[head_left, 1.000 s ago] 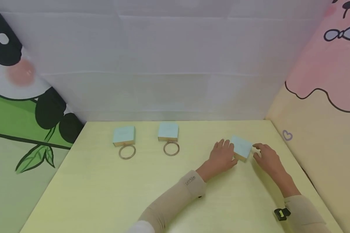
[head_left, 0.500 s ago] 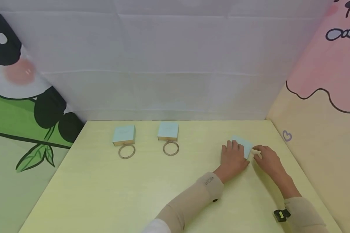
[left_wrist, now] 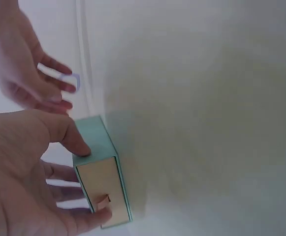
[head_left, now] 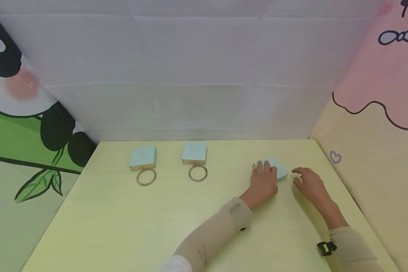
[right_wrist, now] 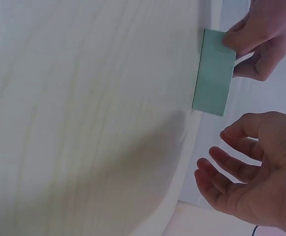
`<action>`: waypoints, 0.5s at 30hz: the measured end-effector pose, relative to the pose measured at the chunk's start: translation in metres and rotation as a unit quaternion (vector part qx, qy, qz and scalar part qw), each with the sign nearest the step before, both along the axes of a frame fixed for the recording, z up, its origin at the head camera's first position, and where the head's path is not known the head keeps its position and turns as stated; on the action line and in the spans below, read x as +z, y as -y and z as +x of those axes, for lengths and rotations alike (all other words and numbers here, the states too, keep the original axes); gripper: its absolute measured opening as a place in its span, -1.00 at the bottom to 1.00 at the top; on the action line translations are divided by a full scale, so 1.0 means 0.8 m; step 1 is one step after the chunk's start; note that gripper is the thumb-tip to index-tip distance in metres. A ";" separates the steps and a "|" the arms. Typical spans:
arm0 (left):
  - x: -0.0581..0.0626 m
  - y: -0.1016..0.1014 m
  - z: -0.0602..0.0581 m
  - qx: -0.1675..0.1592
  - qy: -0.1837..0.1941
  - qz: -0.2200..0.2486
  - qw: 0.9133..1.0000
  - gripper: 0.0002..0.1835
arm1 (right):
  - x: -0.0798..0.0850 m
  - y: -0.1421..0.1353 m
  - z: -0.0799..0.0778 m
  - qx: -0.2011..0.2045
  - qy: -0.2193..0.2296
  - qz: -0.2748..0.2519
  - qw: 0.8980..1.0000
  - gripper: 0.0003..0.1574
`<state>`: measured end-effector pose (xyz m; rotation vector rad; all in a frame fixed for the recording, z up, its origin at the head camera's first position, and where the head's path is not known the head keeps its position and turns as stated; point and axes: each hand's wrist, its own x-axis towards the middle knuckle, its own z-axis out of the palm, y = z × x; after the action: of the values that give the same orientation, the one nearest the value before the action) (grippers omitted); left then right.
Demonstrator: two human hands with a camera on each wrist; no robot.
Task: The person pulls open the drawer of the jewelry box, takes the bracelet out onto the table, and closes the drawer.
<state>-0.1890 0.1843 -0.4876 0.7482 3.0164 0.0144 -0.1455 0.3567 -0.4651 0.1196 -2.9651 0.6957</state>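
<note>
A small light-blue drawer box point(head_left: 281, 171) lies turned on the table's right half. My left hand point(head_left: 263, 182) grips it from the front left. In the left wrist view, my thumb presses the blue side of the box point(left_wrist: 94, 140), and a fingertip touches the short ribbon tab point(left_wrist: 102, 202) on its beige drawer front point(left_wrist: 99, 179). The drawer looks closed. Just right of the box, my right hand point(head_left: 311, 186) hovers with loosely bent fingers. A gap separates it from the box point(right_wrist: 214, 73) in the right wrist view, and it holds nothing.
Two similar blue boxes, one at the left point(head_left: 143, 157) and one nearer the middle point(head_left: 195, 152), stand toward the table's back. Before each lies a brownish ring, the left ring point(head_left: 138, 176) and the middle ring point(head_left: 189, 173). A white cloth point(head_left: 204, 75) rises behind.
The held box has turned clockwise, its drawer front swinging from the near side to the left. My left hand went right, then slightly back left. The right hand has barely moved.
</note>
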 end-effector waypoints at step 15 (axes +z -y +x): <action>0.000 0.074 -0.046 -0.105 0.015 0.028 0.994 -0.25 | -0.003 0.004 -0.003 0.018 0.022 -0.009 1.000 -0.62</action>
<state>-0.2260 0.1248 -0.4875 1.0558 2.9041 0.1036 -0.1479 0.3533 -0.4671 0.1579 -3.0042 0.7376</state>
